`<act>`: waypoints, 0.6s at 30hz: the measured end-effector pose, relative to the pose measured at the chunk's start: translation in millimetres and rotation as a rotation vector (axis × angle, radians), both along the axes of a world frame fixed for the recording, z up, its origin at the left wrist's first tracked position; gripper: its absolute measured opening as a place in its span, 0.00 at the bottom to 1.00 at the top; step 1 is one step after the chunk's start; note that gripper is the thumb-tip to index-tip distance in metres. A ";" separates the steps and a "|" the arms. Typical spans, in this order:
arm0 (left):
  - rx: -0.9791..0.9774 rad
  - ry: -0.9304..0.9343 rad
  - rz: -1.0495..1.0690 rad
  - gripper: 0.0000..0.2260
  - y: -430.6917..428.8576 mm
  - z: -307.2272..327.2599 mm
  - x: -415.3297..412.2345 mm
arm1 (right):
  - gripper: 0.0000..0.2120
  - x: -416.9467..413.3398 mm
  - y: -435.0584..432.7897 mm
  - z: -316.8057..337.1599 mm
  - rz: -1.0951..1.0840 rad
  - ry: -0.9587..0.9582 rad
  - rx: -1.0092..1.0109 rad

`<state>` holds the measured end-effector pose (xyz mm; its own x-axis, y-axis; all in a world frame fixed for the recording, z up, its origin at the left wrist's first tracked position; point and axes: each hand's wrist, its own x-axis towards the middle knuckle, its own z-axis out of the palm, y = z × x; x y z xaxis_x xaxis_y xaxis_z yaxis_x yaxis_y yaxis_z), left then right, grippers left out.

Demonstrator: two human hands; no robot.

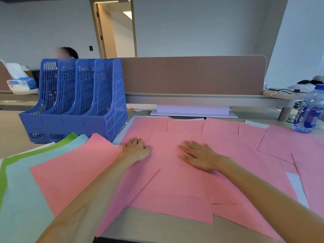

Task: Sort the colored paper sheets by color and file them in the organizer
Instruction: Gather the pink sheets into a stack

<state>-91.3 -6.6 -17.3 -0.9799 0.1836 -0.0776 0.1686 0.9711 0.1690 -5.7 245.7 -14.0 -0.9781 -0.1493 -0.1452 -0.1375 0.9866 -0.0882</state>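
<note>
Head cam: tan desk (12,127) in an office with pale walls, an open doorway (117,32) at the back and a brown divider panel (192,75) along the desk's far edge. A water bottle (308,111) stands far right. The pink sheets (175,183) are fanned over the middle and right of the desk, overlapping each other. On the left sits a stack (70,172) with pink on top of pale blue and green paper. The blue organizer (78,102) stands back left, just behind that stack. The left hand (135,149) rests on the pink sheets, fingers a bit bent, and the right hand (199,155) lies flat on them, fingers spread
</note>
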 end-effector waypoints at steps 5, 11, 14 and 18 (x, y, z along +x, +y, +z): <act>0.107 -0.040 -0.063 0.26 10.4 11.9 16.8 | 0.26 -11.7 22.3 6.9 -0.074 -0.006 0.033; 0.608 -0.122 -0.027 0.22 15.6 24.9 14.4 | 0.25 -10.2 26.7 1.1 -0.190 0.056 0.008; 0.568 -0.099 0.103 0.23 11.7 28.1 10.8 | 0.26 -3.1 24.5 -0.5 -0.223 0.089 0.006; 0.657 -0.140 0.196 0.25 13.2 30.0 -4.5 | 0.28 0.9 27.5 0.3 -0.242 0.075 0.016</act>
